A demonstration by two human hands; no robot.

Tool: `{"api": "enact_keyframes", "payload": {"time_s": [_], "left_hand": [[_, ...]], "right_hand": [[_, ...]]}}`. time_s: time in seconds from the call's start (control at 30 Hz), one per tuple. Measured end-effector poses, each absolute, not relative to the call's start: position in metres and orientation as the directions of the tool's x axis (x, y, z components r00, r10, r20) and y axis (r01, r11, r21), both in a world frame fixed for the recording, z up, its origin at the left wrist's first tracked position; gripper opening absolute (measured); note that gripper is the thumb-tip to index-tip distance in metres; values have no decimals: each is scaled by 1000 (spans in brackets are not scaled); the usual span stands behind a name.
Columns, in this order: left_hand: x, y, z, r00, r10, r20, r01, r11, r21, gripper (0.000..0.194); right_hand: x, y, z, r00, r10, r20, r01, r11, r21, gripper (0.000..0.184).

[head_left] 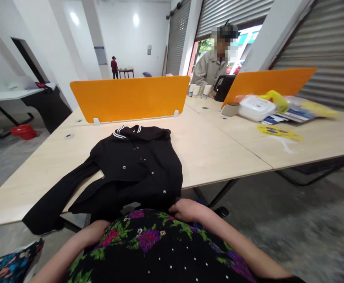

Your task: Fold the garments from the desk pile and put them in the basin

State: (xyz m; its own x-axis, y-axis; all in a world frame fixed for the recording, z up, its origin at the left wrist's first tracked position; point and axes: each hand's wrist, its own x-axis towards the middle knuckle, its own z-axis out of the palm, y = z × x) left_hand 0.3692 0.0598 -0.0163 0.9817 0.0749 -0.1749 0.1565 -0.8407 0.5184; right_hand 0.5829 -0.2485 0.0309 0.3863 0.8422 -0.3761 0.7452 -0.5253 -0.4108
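A black jacket [142, 161] with a white-striped collar and snap buttons lies front up on the wooden table [207, 157]. Its lower part hangs over the near edge, and one sleeve stretches to the left and droops past that edge. Just below the hem, my right hand [185, 210] rests against my floral top [148, 239] with its fingers curled in; whatever they hold is hidden. My left hand [99, 230] is at the left side of my waist, near the hanging cloth. Its fingers are out of sight behind the top.
Orange dividers [133, 98] stand on the table. Paper cups [206, 91], a black jug [223, 87], a white package [256, 108] and a yellow fan [279, 133] are toward the right. A person [210, 67] stands across the table. On the floor at left sits a red basin [23, 132].
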Motion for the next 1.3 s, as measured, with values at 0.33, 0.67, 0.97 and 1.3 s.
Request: {"api": "enact_keyframes", "payload": {"time_s": [0.33,0.67,0.97,1.3], "left_hand": [[429,166,113,781,570,253,555,-821,137,48],[512,240,96,758,640,127,650,-757,-63,31],[580,220,131,801,403,443,465,-885,-36,47],[542,137,17,951,196,238,232,-964,-133,53]], "right_hand": [[694,-211,82,930,366,41,245,-530,-812,48],[694,-132,38,822,560,102,495,-614,-615,61],[702,-98,42,761,619,197,493,-353,-795,53],[732,-108,98,777,624,81,611,-718,-333,26]]}}
